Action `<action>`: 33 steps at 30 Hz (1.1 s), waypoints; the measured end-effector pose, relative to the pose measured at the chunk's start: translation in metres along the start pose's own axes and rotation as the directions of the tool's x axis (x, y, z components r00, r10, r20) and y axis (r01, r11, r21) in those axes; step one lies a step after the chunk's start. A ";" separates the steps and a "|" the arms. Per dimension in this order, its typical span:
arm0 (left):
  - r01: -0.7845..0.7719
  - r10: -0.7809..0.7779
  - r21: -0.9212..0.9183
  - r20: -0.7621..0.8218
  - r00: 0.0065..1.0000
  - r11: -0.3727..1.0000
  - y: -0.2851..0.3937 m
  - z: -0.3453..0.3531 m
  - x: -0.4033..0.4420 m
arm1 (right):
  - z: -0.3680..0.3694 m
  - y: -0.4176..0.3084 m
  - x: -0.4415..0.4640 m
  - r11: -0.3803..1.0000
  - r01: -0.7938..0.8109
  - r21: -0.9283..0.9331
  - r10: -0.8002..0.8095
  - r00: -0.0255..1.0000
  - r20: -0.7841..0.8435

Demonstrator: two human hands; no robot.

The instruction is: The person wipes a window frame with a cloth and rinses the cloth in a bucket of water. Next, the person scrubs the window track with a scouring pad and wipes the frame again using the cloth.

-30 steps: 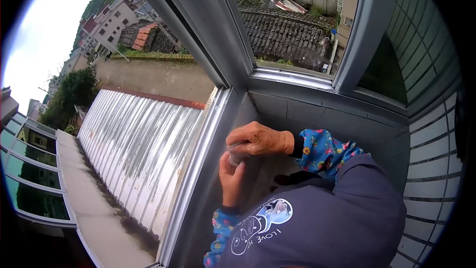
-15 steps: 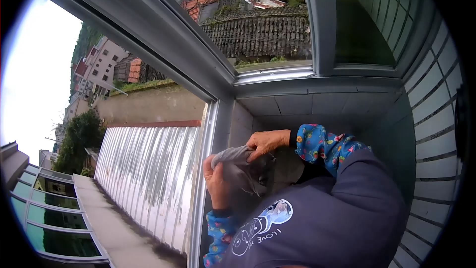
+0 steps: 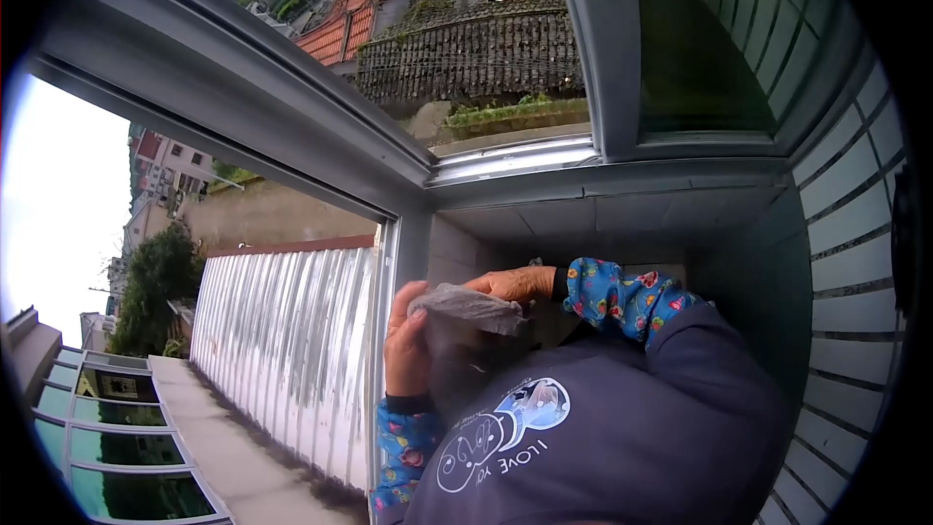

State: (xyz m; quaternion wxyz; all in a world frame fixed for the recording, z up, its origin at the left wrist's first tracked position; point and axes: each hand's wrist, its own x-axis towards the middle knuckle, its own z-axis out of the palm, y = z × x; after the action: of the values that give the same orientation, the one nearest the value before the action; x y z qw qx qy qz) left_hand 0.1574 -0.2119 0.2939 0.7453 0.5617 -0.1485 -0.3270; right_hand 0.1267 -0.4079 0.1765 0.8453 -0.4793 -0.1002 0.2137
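A grey cloth (image 3: 468, 308) stretches in a bunched, folded strip between my two hands, in front of my dark apron with its white printed figure. My left hand (image 3: 407, 345) grips the cloth's left end, thumb and fingers closed on it, right beside the window frame. On the far side of the cloth, my right hand (image 3: 513, 284) is closed on its upper edge, with the fingertips partly hidden behind the fabric. Floral blue sleeves cover both forearms. Below the cloth, the space between my hands is dark and blurred.
Grey metal window frames (image 3: 413, 196) meet at a corner post close to my left hand. Low tiled wall (image 3: 622, 214) runs under the far window, and white tiles (image 3: 853, 277) line the right. Outside are a corrugated metal roof (image 3: 282, 350) and tiled roofs.
The cloth, whose loose end hung down between my hands, now lies bunched more level across them. My view has shifted, and both hands appear slightly further left.
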 end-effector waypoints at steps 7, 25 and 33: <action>0.094 -0.135 0.321 0.108 0.985 0.942 0.031 0.000 0.022 | -0.016 -0.020 -0.048 0.789 0.273 -0.551 -0.488 0.823 -0.291; -0.321 0.623 0.859 0.003 0.782 0.399 0.036 -0.008 0.144 | 0.003 -0.109 -0.117 0.526 0.508 -0.682 -0.744 0.664 -0.080; -0.442 0.426 0.205 0.120 0.897 0.873 -0.011 0.050 0.228 | -0.011 -0.089 -0.093 0.360 0.392 -0.847 -0.755 0.655 -0.019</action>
State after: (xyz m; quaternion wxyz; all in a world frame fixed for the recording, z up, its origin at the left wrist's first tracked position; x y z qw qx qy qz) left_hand 0.2936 -0.3994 0.2671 0.7247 0.5835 -0.3336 -0.1520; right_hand 0.0718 -0.4993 0.2503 0.5629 -0.7601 -0.1694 -0.2768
